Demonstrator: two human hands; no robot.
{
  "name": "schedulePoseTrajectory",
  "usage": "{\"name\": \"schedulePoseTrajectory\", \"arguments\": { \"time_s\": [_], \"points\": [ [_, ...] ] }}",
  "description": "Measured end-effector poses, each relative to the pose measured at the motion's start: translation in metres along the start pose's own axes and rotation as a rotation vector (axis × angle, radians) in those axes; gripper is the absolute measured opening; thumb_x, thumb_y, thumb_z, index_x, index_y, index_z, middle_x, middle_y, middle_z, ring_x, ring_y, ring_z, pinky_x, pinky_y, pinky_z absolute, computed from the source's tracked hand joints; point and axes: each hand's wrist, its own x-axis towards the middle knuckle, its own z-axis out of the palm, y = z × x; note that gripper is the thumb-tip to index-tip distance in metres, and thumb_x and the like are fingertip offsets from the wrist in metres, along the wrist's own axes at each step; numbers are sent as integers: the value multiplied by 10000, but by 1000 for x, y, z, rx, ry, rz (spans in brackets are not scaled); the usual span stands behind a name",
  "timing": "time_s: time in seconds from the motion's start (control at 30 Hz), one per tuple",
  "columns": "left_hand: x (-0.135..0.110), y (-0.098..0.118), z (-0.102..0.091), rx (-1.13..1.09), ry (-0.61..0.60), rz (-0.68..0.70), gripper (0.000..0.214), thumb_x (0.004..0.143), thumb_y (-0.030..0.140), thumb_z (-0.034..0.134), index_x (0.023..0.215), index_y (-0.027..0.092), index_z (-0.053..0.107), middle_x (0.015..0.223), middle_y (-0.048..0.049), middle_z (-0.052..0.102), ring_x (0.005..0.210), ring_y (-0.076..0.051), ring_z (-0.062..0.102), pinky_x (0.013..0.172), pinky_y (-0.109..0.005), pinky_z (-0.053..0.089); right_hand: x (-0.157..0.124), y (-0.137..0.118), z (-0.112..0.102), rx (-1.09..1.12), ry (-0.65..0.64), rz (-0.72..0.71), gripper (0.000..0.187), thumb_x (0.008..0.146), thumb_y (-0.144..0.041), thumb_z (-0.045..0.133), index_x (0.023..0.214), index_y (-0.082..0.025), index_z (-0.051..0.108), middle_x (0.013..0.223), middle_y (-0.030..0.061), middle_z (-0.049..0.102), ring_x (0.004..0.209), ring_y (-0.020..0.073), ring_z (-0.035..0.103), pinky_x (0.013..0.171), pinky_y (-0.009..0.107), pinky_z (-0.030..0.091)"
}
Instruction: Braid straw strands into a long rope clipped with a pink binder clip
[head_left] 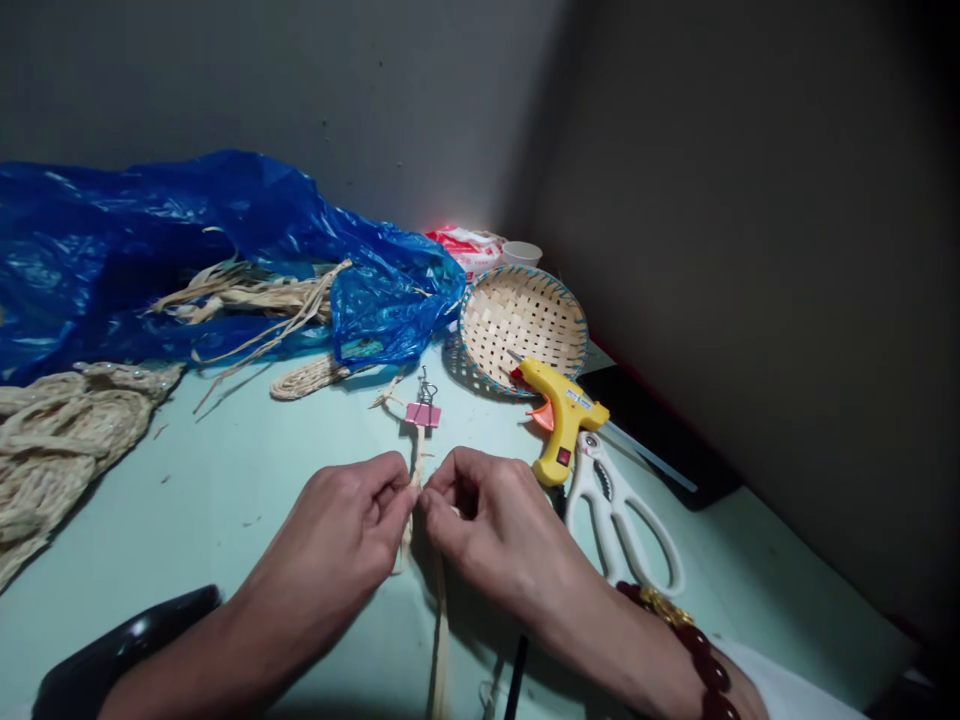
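Both hands meet at the middle of the pale green table (225,480), pinching thin straw strips (417,470). My left hand (341,540) is closed on the strips from the left. From the right, my right hand (491,520) grips them with thumb and forefinger. The strips run away from me to a pink binder clip (423,412) that clamps their far end. Loose ends of straw (439,640) trail back toward me under my hands. A dark red bead bracelet (686,635) is on my right wrist.
A yellow glue gun (562,420) and white-handled scissors (622,510) lie right of my right hand. A woven basket (523,322) stands behind them. A blue plastic bag (187,250) with straw (247,300) and a braided coil (67,430) fill the left. A black object (120,645) lies at front left.
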Motion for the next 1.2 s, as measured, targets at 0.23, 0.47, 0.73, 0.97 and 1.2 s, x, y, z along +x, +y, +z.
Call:
{"name": "schedulePoseTrajectory", "arguments": {
  "time_s": [0.23, 0.47, 0.73, 0.97, 1.2],
  "points": [
    [2, -18, 1, -322, -85, -32, 261, 885, 366, 495, 688, 204, 554, 620, 49, 500, 610, -139, 456, 569, -254, 342, -5, -2, 1, -29, -19, 9, 159, 854, -242, 509, 743, -184, 606, 626, -2, 621, 554, 115, 497, 509, 234, 280],
    [1, -11, 0, -539, -163, -24, 260, 899, 345, 498, 695, 195, 556, 616, 61, 473, 563, -99, 402, 545, -225, 322, -12, -1, -3, -179, -43, -112, 190, 943, -250, 437, 842, -189, 585, 743, 26, 638, 630, 143, 539, 594, 264, 364],
    [4, -6, -1, -716, -145, -168, 255, 763, 376, 640, 641, 161, 575, 554, 60, 466, 526, -87, 367, 477, -203, 264, -14, 6, 4, -257, 51, -259, 187, 947, -228, 435, 825, -184, 569, 749, 32, 628, 661, 160, 556, 606, 291, 349],
    [5, -9, -3, -782, -195, -246, 255, 725, 389, 674, 697, 150, 590, 502, 93, 385, 461, -59, 247, 426, -192, 152, -12, 6, -2, -241, 45, -194, 185, 925, -293, 494, 803, -212, 607, 681, -6, 618, 583, 136, 522, 555, 274, 323],
    [4, -12, -4, -707, -253, -133, 231, 861, 381, 544, 751, 178, 564, 554, 83, 369, 486, -78, 271, 442, -214, 200, -9, 0, -24, -192, 12, -211, 121, 913, -252, 516, 813, -202, 563, 793, 1, 589, 741, 146, 520, 655, 282, 366]
  ]
}}
